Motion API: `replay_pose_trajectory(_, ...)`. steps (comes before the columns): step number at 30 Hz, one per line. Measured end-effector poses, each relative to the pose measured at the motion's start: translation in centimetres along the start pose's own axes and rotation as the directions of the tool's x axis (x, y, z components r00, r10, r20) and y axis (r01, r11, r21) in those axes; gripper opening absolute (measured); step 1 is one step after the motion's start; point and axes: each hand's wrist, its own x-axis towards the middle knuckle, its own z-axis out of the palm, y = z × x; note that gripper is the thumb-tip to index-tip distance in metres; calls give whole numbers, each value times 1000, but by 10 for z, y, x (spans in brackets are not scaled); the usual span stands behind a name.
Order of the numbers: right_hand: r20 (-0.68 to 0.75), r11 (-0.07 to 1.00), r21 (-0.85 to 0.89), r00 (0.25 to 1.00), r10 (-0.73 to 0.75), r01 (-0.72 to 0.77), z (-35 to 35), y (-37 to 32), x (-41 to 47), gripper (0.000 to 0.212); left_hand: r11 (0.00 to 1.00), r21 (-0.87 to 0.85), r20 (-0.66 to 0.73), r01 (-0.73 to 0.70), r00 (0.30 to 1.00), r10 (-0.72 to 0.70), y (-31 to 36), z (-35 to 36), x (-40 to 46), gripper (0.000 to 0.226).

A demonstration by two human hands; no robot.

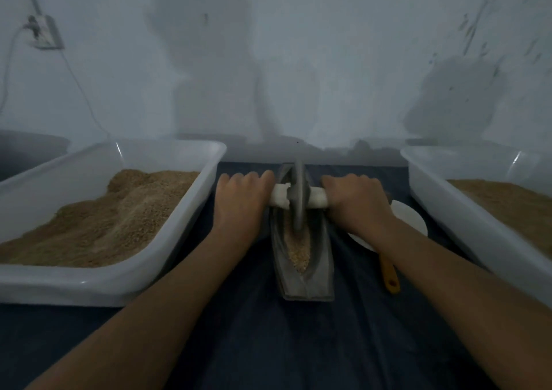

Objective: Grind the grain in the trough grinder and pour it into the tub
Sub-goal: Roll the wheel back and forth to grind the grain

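Observation:
A grey boat-shaped trough grinder (321, 258) lies lengthwise on the dark cloth in the middle. Pale crushed grain (298, 250) fills its groove. A grey grinding wheel (297, 198) stands upright in the far half of the trough, on a white axle handle (313, 200). My left hand (240, 200) grips the left end of the handle and my right hand (357, 201) grips the right end. A white tub (167, 252) heaped with brown ground grain stands at the left. A second white tub (466, 210) with grain stands at the right.
A white plate (413, 220) lies right of the grinder, partly under my right forearm. An orange-handled tool (390, 276) rests by it. A pale wall rises close behind, with a socket and cable (43, 32) at the upper left. Dark cloth (268, 345) covers the near surface.

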Motion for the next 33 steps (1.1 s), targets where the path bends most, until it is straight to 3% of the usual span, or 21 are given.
replay_pose_trajectory(3, -194, 992, -75, 974, -119, 106, -13, -3, -27, 24, 995, -50, 2, -90, 996, 91, -9, -9, -32, 42)
replay_pose_trajectory(8, -207, 988, -79, 967, -150, 136, -16, -2, -35, 35, 993, -59, -13, -102, 995, 102, -12, -9, -39, 47)
replay_pose_trajectory(9, -172, 990, -59, 976, -134, 126, -13, -2, -27, 32, 996, -43, 0, -78, 997, 78, -11, -6, -31, 46)
replay_pose_trajectory(11, 62, 998, -8, 996, -60, 61, -14, 0, 0, 24, 999, -25, 2, -25, 1000, 25, -8, 3, -8, 32)
replay_pose_trajectory(13, 292, 999, 36, 956, -24, 14, -13, 4, 29, 21, 1000, -13, 22, 15, 1000, -15, -6, 10, 13, 14)
replay_pose_trajectory(15, 377, 998, 68, 925, -43, 19, -11, 6, 47, 22, 999, -15, 46, 35, 998, -34, -5, 14, 25, 11)
replay_pose_trajectory(19, 282, 999, 11, 959, -33, 31, -11, 1, 35, 20, 998, -54, 76, 35, 997, -31, -5, 5, 13, 17)
replay_pose_trajectory(21, 74, 998, -15, 995, -67, 68, -11, -2, 9, 21, 998, -55, 65, 0, 998, 4, -4, -6, -8, 29)
replay_pose_trajectory(23, -119, 991, -54, 984, -131, 125, -14, -5, -22, 27, 997, -38, 29, -70, 997, 71, -4, -18, -32, 37)
replay_pose_trajectory(25, -186, 988, -89, 972, -140, 126, -20, -6, -43, 36, 990, -17, -31, -140, 990, 140, -6, -27, -48, 30)
replay_pose_trajectory(30, -167, 991, -83, 979, -115, 102, -10, -3, -33, 28, 996, 10, 21, -87, 996, 87, -5, -19, -40, 36)
replay_pose_trajectory(33, 122, 998, -15, 991, -57, 59, -6, 3, 9, 21, 1000, 7, 78, -12, 997, 11, -4, -3, -8, 39)
